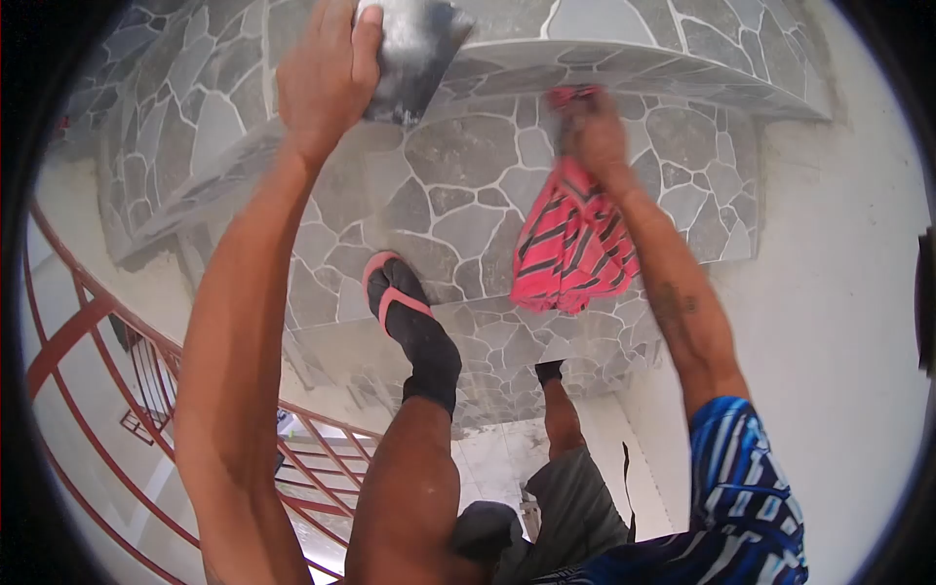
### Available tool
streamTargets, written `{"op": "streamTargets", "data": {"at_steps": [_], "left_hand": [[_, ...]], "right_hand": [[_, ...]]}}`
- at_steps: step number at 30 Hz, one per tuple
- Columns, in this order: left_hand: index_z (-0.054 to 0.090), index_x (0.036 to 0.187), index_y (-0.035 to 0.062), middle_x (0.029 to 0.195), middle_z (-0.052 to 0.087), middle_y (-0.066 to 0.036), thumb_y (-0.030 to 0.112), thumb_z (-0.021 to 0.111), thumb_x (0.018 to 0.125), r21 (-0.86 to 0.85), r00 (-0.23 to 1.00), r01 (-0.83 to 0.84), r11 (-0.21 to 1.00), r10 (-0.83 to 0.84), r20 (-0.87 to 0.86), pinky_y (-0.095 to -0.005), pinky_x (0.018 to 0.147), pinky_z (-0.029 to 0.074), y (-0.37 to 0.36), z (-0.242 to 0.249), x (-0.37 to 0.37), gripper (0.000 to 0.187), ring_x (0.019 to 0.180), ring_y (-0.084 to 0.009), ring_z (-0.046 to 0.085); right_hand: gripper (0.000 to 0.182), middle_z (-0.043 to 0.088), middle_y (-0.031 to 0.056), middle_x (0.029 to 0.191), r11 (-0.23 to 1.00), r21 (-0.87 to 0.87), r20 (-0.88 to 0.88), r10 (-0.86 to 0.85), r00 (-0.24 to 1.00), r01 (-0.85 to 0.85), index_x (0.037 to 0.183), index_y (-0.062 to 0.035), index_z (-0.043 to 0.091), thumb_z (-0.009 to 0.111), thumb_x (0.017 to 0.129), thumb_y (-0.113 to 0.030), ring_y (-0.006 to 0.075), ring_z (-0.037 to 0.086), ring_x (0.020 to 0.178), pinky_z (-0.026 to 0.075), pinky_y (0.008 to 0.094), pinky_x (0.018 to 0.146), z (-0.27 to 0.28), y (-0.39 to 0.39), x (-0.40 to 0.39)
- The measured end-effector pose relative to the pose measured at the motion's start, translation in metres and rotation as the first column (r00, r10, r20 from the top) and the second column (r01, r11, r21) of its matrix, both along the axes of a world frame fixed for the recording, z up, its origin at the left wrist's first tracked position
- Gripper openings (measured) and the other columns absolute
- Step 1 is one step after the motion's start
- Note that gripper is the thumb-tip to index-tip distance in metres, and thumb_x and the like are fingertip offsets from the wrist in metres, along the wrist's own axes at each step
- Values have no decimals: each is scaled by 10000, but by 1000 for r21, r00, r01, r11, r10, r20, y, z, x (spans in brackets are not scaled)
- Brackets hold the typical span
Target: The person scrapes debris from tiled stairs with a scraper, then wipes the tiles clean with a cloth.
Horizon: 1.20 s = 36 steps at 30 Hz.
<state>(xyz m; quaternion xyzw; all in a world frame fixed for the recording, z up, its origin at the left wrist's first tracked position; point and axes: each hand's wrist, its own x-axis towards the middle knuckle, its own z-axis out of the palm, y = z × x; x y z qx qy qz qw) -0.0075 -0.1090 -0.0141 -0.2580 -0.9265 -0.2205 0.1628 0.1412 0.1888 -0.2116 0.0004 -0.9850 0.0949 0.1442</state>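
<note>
My left hand (pixel 330 78) is closed on a flat, shiny grey piece (pixel 417 63) with a dark lower part, my thumb pressed along its edge. It is held at the top of the view over the stone-patterned steps, and its exact kind is not clear. My right hand (pixel 595 136), blurred by motion, grips a red cloth with black stripes (pixel 575 244). The cloth hangs in folds below the hand, while a bunched bit shows above the fingers. Behind it is the riser of the upper step (pixel 624 70).
Grey stone-patterned steps (pixel 463 151) with pale joints curve across the view. One foot in a dark sock and pink flip-flop (pixel 382 278) stands on a tread; the other foot is lower. A reddish metal railing (pixel 73 336) runs at left, a white wall (pixel 829 292) at right.
</note>
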Motion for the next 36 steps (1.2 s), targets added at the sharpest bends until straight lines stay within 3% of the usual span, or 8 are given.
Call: {"op": "streamTargets", "data": {"at_steps": [8,12,14,17,20,28,30,36], "left_hand": [[548,916,-1,902,608,-258,291,450,1010,77,1000,-15,997,17,-19,-516,736,440,1,5,5,322,877,-455,582],[531,929,26,786,503,-116,315,480,1034,376,968,67,924,-151,199,-368,665,418,-6,3,47,311,719,-243,512],[532,929,19,746,457,-90,291,496,1030,487,932,76,870,-236,275,-328,647,403,3,-7,101,292,691,-191,463],[544,950,23,756,453,-50,292,514,1023,511,681,-107,853,-311,663,-294,677,398,23,-20,169,280,717,-159,449],[549,948,43,771,465,-14,301,521,1020,619,457,-313,720,-457,763,-293,693,392,42,-52,201,269,742,-155,445],[549,1239,61,1212,551,-137,204,605,914,197,761,105,975,-206,616,-419,905,464,7,-120,200,360,1105,-286,552],[507,1355,86,1405,457,-158,166,615,873,-160,845,256,953,-141,515,-466,989,445,-10,-125,205,500,1276,-315,477],[354,1516,117,1622,168,-176,132,661,793,-333,789,330,884,-65,611,-536,1089,383,-17,-133,225,786,1476,-365,234]], "right_hand": [[328,623,224,1222,953,-98,147,-272,951,288,1156,-29,683,607,905,-227,398,567,1148,470,452,968,33,66,63],[447,623,213,1225,936,75,231,-351,907,344,1238,27,625,633,914,-282,388,576,1149,453,442,994,88,40,93],[497,637,185,1228,905,-319,186,-231,955,281,1282,43,590,652,922,-294,325,589,1162,456,403,982,148,-4,98],[499,642,147,1232,-32,-916,394,104,913,399,1305,23,585,678,920,-280,226,617,1098,466,361,943,169,-39,105],[507,670,105,1169,-174,-811,515,240,823,558,1305,15,594,693,913,-291,147,622,996,476,321,898,152,-69,102],[402,679,110,1027,936,-307,470,-8,883,172,1250,-33,625,642,858,-121,213,638,943,486,370,848,154,-32,46],[492,652,102,1103,961,206,264,127,956,-184,1283,-66,595,657,795,-68,259,628,996,491,393,858,127,-12,28],[557,601,136,1199,894,306,281,245,928,-328,1344,-84,542,597,791,-63,314,571,1141,438,474,986,52,10,17]]}}
